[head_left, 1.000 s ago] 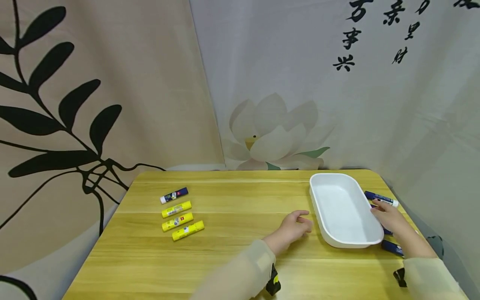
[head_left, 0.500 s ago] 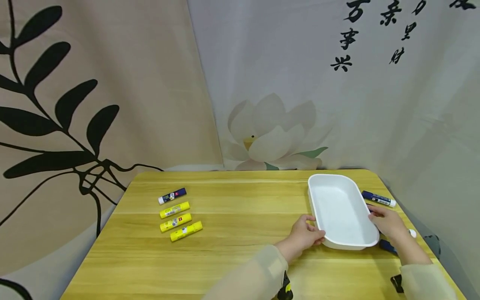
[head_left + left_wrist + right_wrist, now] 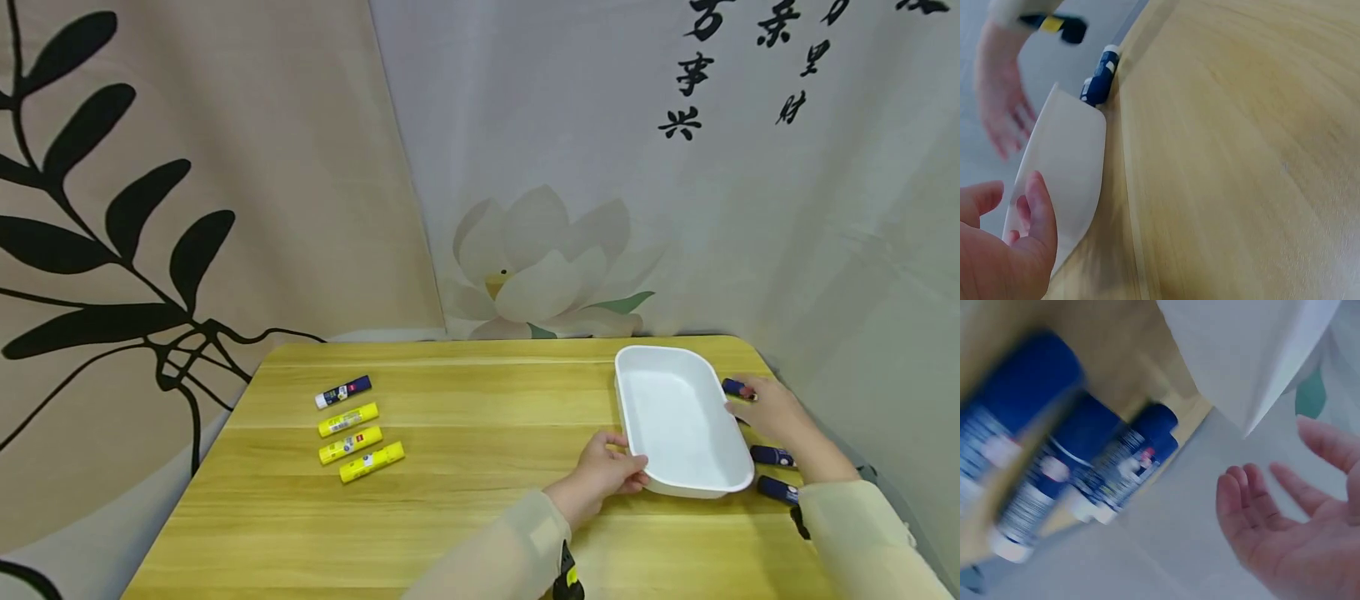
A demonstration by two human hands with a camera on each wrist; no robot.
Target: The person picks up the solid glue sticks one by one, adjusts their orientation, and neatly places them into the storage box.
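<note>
One rectangular table with a pale yellow wood-grain top (image 3: 487,400), bearing at left one navy-blue cylindrical tube with a white end (image 3: 343,391) and, nearer, three bright yellow cylindrical tubes (image 3: 350,445). At right, one white rectangular tray with rounded corners (image 3: 684,417); beside it, four navy-blue, white-ended cylindrical tubes (image 3: 771,456).

Head view was bright and fairly crisp, light soft and even. Faint shadow lay on worktop (image 3: 495,392) along left side of white tray (image 3: 686,417); backdrop cloth (image 3: 300,167) showed gentle fold shading. Left wrist view was cooler in tone: pale glare washed worktop's lower right corner, right hand (image 3: 1002,100) was blurred. Right wrist view was dimmer, hazy; blue tubes (image 3: 1085,428) were smeared, label print unreadable.
</note>
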